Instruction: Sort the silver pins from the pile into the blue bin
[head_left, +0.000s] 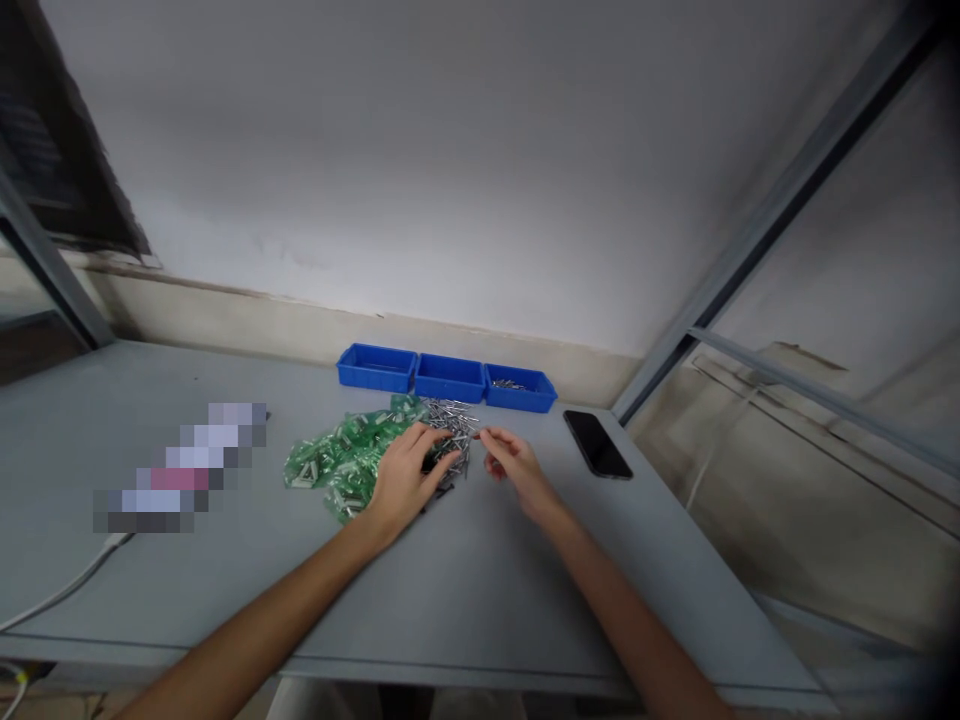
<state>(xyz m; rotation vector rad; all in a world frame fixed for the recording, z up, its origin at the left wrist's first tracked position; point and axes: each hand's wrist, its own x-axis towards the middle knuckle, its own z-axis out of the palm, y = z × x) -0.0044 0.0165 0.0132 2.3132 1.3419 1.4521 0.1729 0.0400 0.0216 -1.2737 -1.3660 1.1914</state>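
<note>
My left hand (409, 475) rests at the edge of a green plastic bag (341, 450), its thumb and fingers apart above a loose heap of thin metal pins (454, 415). Small silvery pieces show through the green plastic. Just right of the heap, my right hand (517, 468) is closed in a pinch of thumb and forefinger. Whatever sits at those fingertips is too small to make out. Part of the heap is hidden behind my left fingers.
Along the wall stand three blue trays: a left one (376, 380), a middle one (450, 390) and a right one (519, 400) holding some metal pins. A black phone (598, 444) lies at right. A blurred-out object (184, 470) with a white cable (71, 588) lies at left.
</note>
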